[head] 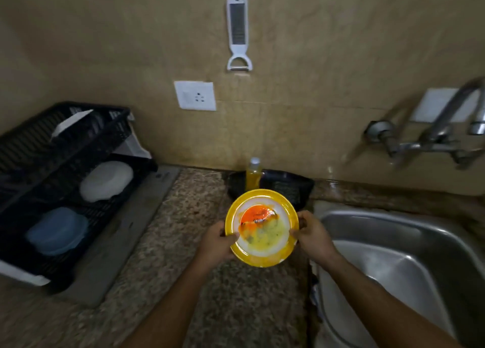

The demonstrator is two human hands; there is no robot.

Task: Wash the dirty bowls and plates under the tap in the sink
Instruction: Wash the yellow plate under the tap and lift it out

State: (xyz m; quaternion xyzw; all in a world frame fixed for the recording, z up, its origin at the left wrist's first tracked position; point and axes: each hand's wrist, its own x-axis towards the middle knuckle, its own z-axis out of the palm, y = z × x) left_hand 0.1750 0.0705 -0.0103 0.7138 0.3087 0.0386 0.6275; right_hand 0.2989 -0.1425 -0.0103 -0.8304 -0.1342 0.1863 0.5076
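- Here, head view: we hold the dirty plate (261, 227) over the bench (199, 242), just left of the sink (404, 242), not yet under the tap (443, 127).
- Left hand (219, 242) grips the plate's left rim, thumb on the soiled face; right hand (313, 233) grips the right rim. We judge the two-sided hold keeps the plate fairly level so the orange and yellow residue stays put.
- Soap bottle (253, 174) stands behind the plate, near the sink, likely for reach.
- Black drying rack (52, 169) sits well left, holding lidded containers.
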